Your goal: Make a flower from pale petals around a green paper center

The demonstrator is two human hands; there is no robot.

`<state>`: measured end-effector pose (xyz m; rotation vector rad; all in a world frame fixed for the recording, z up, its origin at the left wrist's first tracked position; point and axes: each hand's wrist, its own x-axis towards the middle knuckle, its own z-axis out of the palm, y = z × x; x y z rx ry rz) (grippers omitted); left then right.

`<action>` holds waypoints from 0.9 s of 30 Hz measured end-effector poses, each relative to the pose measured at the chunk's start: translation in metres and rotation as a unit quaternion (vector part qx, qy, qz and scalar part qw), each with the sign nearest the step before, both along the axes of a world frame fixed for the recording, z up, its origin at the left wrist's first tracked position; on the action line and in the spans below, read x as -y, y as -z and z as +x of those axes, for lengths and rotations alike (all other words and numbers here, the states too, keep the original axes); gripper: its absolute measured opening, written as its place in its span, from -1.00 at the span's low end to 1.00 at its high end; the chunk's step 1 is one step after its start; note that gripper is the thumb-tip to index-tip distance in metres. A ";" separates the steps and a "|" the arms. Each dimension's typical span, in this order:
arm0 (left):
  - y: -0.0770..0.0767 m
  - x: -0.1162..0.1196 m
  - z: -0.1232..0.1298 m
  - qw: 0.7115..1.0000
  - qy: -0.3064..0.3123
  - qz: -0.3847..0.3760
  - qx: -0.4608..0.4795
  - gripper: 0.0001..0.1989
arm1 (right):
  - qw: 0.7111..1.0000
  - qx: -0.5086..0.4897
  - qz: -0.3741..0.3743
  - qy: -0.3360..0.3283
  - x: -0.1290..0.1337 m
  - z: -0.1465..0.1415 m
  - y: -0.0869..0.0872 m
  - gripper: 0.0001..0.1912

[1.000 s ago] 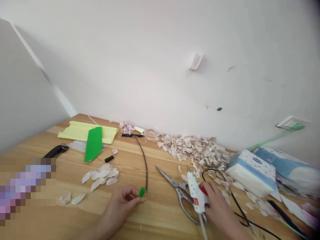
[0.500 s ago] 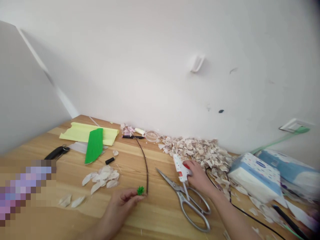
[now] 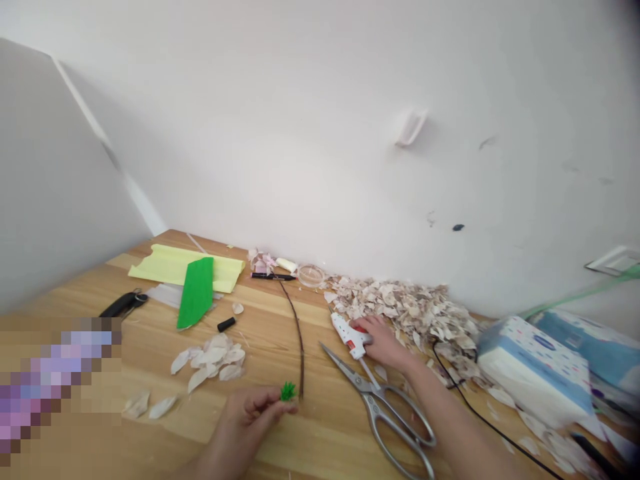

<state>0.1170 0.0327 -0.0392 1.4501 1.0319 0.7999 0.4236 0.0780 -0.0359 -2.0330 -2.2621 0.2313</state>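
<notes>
Between the thumb and fingers of my left hand is a small green fringed piece, and the hand is closed on it. A thin brown twig runs from just beside those fingertips toward the wall; whether the hand touches it I cannot tell. My right hand is wrapped round a white glue gun with a red trigger, its nozzle pointing away to the far left. A clear glue stick sticks out of its back end, over the large metal scissors lying on the table.
Loose pale petals lie at left, with a bigger petal heap along the wall. Green paper overlaps yellow crepe paper. A black cap, clear round dish, tissue pack and black cord are also here.
My right hand has shifted the glue gun left, tilting its nozzle further left. My left hand still pinches the green piece. The whole view has turned slightly.
</notes>
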 end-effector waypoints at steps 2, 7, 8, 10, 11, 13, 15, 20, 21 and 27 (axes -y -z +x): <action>0.000 -0.001 0.000 0.999 -0.002 -0.027 0.022 -0.84 | 1.000 -0.007 0.001 0.005 0.004 -0.001 -0.003 -0.71; 0.006 -0.004 0.004 0.996 -0.018 -0.071 0.048 -0.82 | 0.995 -0.015 0.028 0.093 0.043 -0.001 -0.018 -0.60; 0.007 -0.004 0.004 0.995 -0.022 -0.081 0.055 -0.82 | 0.993 -0.019 0.020 0.112 0.057 -0.003 -0.021 -0.66; 0.007 -0.003 0.006 0.992 -0.027 -0.102 0.070 -0.80 | 0.991 -0.034 -0.018 0.126 0.086 -0.007 -0.025 -0.77; 0.006 -0.003 0.007 0.990 -0.029 -0.114 0.077 -0.78 | 0.991 -0.040 -0.041 0.124 0.100 -0.011 -0.027 -0.79; 0.004 -0.001 0.008 0.986 -0.029 -0.139 0.089 -0.75 | 0.989 -0.043 -0.079 0.118 0.122 -0.018 -0.028 -0.72; 0.000 0.000 0.009 0.981 -0.027 -0.162 0.101 -0.72 | 0.984 -0.031 -0.104 0.141 0.134 -0.023 -0.026 -0.61; -0.007 0.001 0.010 0.967 -0.007 -0.218 0.133 -0.66 | 0.979 -0.004 -0.102 0.174 0.128 -0.028 -0.011 -0.68; -0.009 0.001 0.010 0.964 -0.001 -0.227 0.137 -0.65 | 0.979 -0.003 -0.099 0.176 0.125 -0.029 -0.009 -0.70; -0.023 -0.008 0.002 0.949 0.046 -0.273 0.148 -0.69 | 0.978 -0.056 -0.131 0.153 0.134 -0.031 -0.016 -0.76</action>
